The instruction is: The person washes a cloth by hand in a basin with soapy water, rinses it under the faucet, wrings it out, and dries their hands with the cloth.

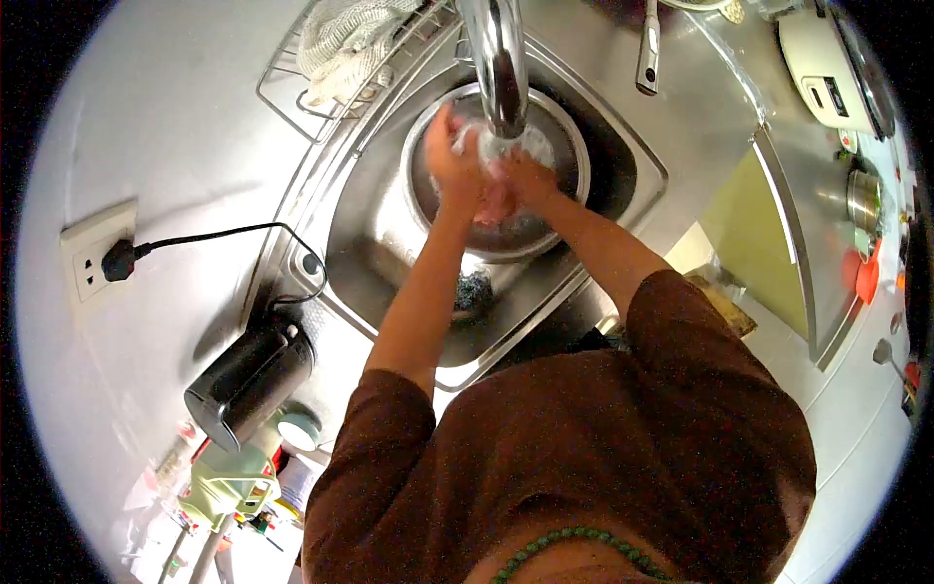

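Observation:
My left hand (453, 164) and my right hand (526, 179) are close together under the faucet (498, 68), above a round metal basin (416, 209). Water splashes around them, and motion smears the fingers of both. Between and just below the hands is a reddish-pink thing (494, 204), perhaps a piece of meat; its kind and whether either hand grips it are unclear. The basin sits inside the stainless steel sink (365, 229).
A drain strainer (472, 292) shows below the basin. Left of the sink stand a wire rack (292, 83) with a mesh cloth (341, 39) and a corded black kettle (251, 380). To the right are a pan handle (649, 54) and a white rice cooker (827, 73).

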### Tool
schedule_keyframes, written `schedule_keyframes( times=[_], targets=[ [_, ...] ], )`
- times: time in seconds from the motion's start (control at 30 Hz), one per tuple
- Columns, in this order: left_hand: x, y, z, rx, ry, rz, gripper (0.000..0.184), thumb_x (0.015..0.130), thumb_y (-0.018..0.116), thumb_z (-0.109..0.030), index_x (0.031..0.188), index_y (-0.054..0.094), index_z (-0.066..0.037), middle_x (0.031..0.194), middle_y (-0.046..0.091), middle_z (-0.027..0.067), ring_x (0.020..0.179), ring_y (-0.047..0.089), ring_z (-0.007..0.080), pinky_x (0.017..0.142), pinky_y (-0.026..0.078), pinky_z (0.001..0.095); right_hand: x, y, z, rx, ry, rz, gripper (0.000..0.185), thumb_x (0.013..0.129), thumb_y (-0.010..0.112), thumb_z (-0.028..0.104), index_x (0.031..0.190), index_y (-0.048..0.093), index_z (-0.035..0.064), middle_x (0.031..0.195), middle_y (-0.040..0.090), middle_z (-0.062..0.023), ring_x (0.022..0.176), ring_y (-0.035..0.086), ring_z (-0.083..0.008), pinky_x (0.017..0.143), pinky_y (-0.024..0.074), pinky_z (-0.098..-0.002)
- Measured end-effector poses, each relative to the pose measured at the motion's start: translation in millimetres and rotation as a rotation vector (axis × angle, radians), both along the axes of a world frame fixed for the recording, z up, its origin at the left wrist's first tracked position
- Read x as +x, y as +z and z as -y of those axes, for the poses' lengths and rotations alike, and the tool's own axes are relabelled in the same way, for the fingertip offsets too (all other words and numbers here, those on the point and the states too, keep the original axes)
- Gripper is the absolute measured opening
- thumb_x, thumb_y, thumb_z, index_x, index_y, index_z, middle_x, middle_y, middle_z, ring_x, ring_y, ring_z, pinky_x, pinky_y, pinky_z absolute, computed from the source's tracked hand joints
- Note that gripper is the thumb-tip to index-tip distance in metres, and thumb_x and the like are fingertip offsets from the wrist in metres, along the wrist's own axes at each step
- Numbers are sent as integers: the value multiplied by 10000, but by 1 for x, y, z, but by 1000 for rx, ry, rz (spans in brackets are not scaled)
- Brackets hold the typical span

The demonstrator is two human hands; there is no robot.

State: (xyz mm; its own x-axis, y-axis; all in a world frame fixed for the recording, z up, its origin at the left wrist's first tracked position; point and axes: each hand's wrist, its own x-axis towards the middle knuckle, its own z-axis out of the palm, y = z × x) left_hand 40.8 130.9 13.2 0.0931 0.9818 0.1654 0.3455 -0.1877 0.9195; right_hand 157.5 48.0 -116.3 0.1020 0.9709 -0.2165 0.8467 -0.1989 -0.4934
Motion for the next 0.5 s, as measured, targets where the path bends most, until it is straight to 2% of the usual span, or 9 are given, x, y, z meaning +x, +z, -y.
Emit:
schedule_keyframes(
  times=[0.1, 0.17, 0.23, 0.27, 0.3, 0.37, 0.4, 0.43, 0.5],
  targets=[
    [-86, -78, 39, 30, 285, -300, 472, 727, 613, -1, 1177, 473, -4, 1140, 521, 172, 1032, 506, 300, 891, 402, 387, 8, -36, 2, -30, -194, -316, 185, 738, 621, 130, 894, 575, 41, 781, 607, -106, 648, 568, -265, 613, 465, -365],
    [-134, -107, 64, -136, 418, -419, 517, 733, 634, -41, 1209, 436, -6, 1083, 551, 175, 996, 529, 308, 859, 429, 393, 10, -18, -14, 74, -642, -664, 193, 759, 602, 143, 917, 562, 40, 778, 601, -89, 633, 564, -221, 597, 462, -336],
    [-167, -125, 80, -544, 184, -86, 492, 782, 615, -60, 1229, 418, -5, 1035, 575, 164, 912, 570, 281, 758, 480, 373, 17, 44, -22, 131, -880, -1018, 293, 814, 588, 247, 1026, 542, 49, 885, 597, -87, 712, 585, -209, 671, 487, -335],
    [-158, -90, 83, -801, 144, 153, 459, 833, 576, -70, 1251, 398, -7, 1005, 587, 144, 808, 598, 223, 665, 505, 327, 12, 81, -32, 304, -1088, -1186, 131, 755, 596, 80, 866, 553, 25, 673, 575, -49, 511, 482, -137, 472, 363, -268],
    [-153, -76, 85, -879, 101, 202, 461, 859, 534, -42, 1289, 372, -14, 983, 586, 134, 757, 601, 190, 611, 513, 294, 18, 69, -37, 450, -1112, -1180, 121, 786, 580, 101, 882, 554, 33, 661, 565, -41, 504, 470, -122, 470, 353, -248],
    [-148, -69, 88, -968, 138, 306, 491, 858, 528, -29, 1315, 349, -21, 900, 592, 121, 711, 598, 182, 576, 522, 296, 12, 108, -49, 594, -982, -1077, 197, 831, 566, 153, 989, 559, 36, 819, 579, -33, 653, 521, -124, 584, 452, -267],
    [-146, -67, 87, -939, 113, 291, 497, 859, 526, -25, 1322, 344, -24, 874, 592, 117, 696, 597, 181, 568, 525, 296, 14, 101, -56, 515, -878, -1053, 210, 821, 571, 161, 995, 570, 42, 848, 593, -49, 699, 545, -147, 621, 460, -284],
    [-144, -65, 87, -911, 89, 273, 504, 859, 523, -21, 1329, 339, -26, 848, 591, 112, 681, 596, 180, 559, 528, 296, 18, 87, -66, 436, -777, -1027, 224, 812, 576, 169, 1002, 581, 49, 878, 606, -64, 746, 569, -169, 658, 468, -301],
    [-143, -64, 86, -877, 74, 262, 512, 860, 520, -16, 1337, 337, -32, 814, 591, 105, 657, 595, 179, 555, 534, 299, 19, 18, -92, 493, -685, -592, 240, 804, 575, 141, 1040, 574, 93, 879, 618, -97, 754, 595, -220, 645, 478, -337]
  ],
)
